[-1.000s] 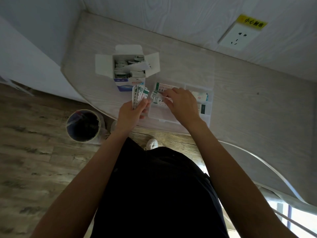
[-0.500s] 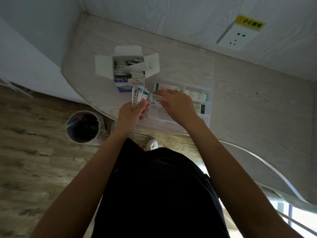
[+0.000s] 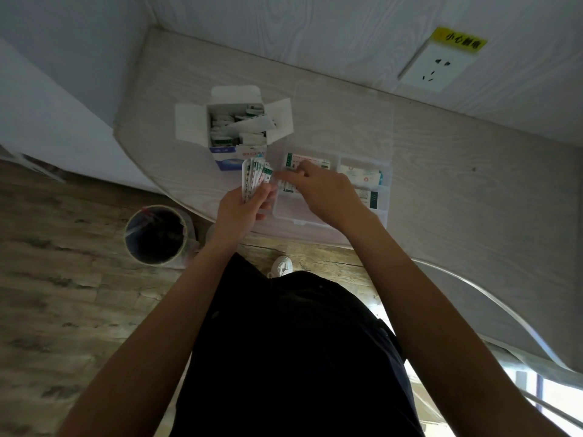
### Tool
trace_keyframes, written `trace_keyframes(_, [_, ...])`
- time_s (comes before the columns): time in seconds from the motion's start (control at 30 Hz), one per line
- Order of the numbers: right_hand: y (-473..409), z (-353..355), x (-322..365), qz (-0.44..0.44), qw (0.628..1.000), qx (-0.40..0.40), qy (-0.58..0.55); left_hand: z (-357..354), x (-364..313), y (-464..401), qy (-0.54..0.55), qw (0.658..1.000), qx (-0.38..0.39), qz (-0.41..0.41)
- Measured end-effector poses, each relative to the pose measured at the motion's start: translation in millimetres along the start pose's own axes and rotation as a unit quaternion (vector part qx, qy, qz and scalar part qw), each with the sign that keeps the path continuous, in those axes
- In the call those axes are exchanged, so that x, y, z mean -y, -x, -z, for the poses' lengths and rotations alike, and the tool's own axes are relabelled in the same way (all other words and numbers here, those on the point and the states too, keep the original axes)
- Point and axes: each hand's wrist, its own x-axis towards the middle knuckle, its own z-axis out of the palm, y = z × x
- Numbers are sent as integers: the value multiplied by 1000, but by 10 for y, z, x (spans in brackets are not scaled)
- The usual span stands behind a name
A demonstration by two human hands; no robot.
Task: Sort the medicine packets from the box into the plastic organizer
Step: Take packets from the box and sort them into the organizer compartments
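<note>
A fanned stack of medicine packets [image 3: 255, 179] is gripped upright in the left hand [image 3: 241, 209], fingers curled round its lower end, at the near-left corner of the clear plastic organizer [image 3: 386, 216]. The stack's long axis runs away from the person, toward the open box [image 3: 236, 127], which stands on the desk [image 3: 441, 171] just beyond the stack with more packets inside it.

The right hand [image 3: 328, 193] is held over the organizer's left side, its fingers [image 3: 284, 175] extended leftward toward the top of the fan. The fingertips are seen at the edge of the outermost packet; whether one is already pinched cannot be told, since the contact is small and partly hidden. No packet is plainly held by this hand.

Packets already lie in the organizer: a long green-and-white one [image 3: 307, 160] in the far-left compartment, a white one [image 3: 362, 178] in the far-right compartment, and another [image 3: 369, 197] in the compartment nearer the person on the right.

The coming move appears to turn on one relation: the fan lies immediately to the left of the right hand's fingertips, while the compartments lie directly beneath and to the right of that hand. The right hand is therefore the nearer one for drawing off a packet and carrying it a short way rightward and down. The box is judged far from emptied, so the sorting is taken to be at an early or middle stage.
</note>
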Motion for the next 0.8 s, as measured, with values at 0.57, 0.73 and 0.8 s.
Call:
trace_keyframes(0.57, [70,-59,-55,-30,983,-92,-153,6,-29,26,-38,999,-10,-16])
trace_keyframes(0.73, [431,1,-348,-193,950,-221,-103,17,-36,17,-103,994,-7,-47])
trace_keyframes(0.8, [497,-46,-416,-211,951,-206,-93,19,-53,2,-128,991,-8,-48])
